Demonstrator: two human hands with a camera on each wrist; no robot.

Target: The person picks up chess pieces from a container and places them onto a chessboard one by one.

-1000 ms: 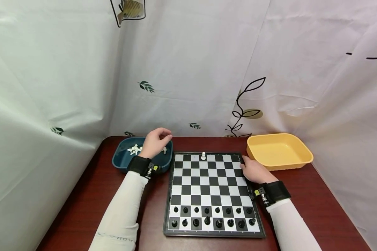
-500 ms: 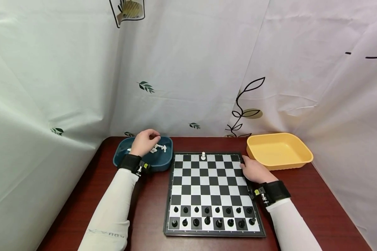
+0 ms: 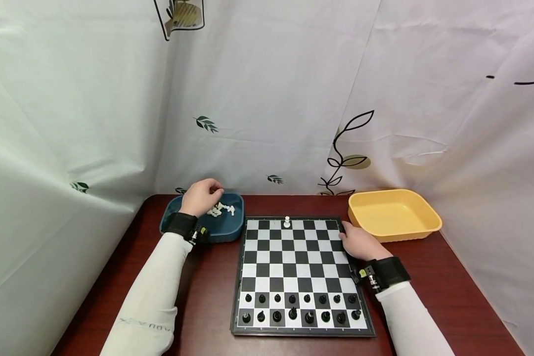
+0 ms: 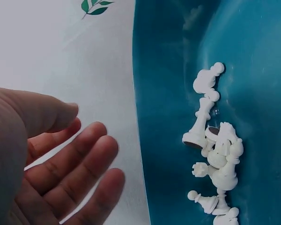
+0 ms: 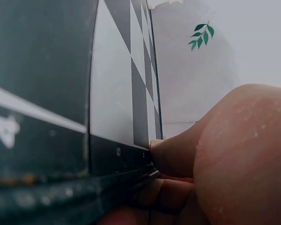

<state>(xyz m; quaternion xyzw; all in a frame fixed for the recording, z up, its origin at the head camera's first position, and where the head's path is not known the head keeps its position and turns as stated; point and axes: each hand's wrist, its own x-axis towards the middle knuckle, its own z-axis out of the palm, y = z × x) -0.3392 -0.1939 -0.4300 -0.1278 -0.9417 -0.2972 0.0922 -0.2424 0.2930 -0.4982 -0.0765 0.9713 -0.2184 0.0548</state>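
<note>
While the left forearm slants forward across the table, its wrist bent slightly toward the middle, the left hand hangs palm-down over the blue tray. Its fingers are loosely bent with slim gaps between them, the thumb near the index finger, all apart from the white pieces heaped on the tray floor. The right forearm angles inward from the near right, and the right hand grips the board by its right edge, near the far corner: thumb on the rim, fingers curled below it. One white piece stands on the board's far row; black pieces fill the two nearest rows.
</note>
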